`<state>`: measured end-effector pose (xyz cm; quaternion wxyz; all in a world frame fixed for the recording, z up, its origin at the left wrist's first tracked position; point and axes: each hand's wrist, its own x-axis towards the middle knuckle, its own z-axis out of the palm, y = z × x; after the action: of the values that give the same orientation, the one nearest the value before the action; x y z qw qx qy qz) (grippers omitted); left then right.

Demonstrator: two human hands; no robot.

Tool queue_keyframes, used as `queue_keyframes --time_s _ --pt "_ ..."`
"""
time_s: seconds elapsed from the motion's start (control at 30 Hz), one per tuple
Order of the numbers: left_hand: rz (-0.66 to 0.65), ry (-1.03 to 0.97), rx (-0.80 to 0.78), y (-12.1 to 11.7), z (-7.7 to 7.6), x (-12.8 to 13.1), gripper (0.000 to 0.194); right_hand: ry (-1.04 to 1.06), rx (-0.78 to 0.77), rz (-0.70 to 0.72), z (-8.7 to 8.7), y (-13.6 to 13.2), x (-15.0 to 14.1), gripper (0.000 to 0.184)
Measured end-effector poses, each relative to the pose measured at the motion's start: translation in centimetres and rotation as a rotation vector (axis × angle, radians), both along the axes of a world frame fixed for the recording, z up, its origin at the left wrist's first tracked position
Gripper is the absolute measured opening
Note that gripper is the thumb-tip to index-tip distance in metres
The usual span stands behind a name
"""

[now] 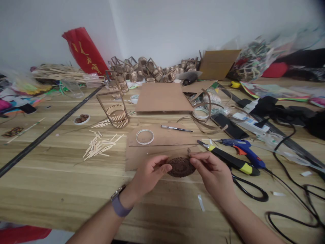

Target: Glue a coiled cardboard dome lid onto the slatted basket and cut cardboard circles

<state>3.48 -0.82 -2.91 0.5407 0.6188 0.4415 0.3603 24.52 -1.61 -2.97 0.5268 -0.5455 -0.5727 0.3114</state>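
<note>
Table (76, 193): pale grained wood, smooth. Bottom centre: disc (180, 167) dark brown, rough, matt. Centre: cardboard sheet (164, 97) matt, brown. Right: glue gun (245, 149) blue plastic. Lower left: watch strap (121, 206) matt, smooth. Upper left: bag (85, 49) red, creased.

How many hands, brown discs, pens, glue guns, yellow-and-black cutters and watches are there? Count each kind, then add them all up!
Hands: 2, the left hand and the right hand
Brown disc: 1
Pen: 1
Blue glue gun: 1
Yellow-and-black cutter: 1
Watch: 1
Total: 7
</note>
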Motion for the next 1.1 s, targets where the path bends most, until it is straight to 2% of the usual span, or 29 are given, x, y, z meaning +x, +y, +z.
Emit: queue_keyframes --time_s 0.4,0.57,0.67,0.73,0.83,0.93,1.1 --pt "-0.081 0.141 0.106 0.3 0.6 -0.5 0.038 -0.044 0.001 0.189 0.0 0.5 0.3 0.008" --pt "0.004 0.004 0.001 0.3 0.2 -0.2 0.037 -0.035 -0.008 0.099 0.0 0.2 0.0 0.014" --pt "0.022 -0.135 -0.101 0.2 -0.1 0.2 0.051 0.031 -0.012 0.03 0.0 0.1 -0.3 0.019" --pt "0.017 -0.189 -0.116 0.1 -0.2 0.4 0.056 0.086 -0.034 0.009 0.1 0.2 -0.4 0.021" --pt "0.078 -0.201 -0.047 -0.1 -0.1 0.6 0.055 0.161 -0.077 -0.002 0.3 0.3 -0.6 0.023" --pt "0.154 -0.133 0.058 -0.4 -0.1 0.6 0.042 0.184 -0.099 0.012 0.4 0.3 -0.7 0.02" --pt "0.16 -0.048 0.122 -0.3 -0.3 0.2 0.034 0.122 -0.099 0.03 0.2 0.3 -0.7 0.02"
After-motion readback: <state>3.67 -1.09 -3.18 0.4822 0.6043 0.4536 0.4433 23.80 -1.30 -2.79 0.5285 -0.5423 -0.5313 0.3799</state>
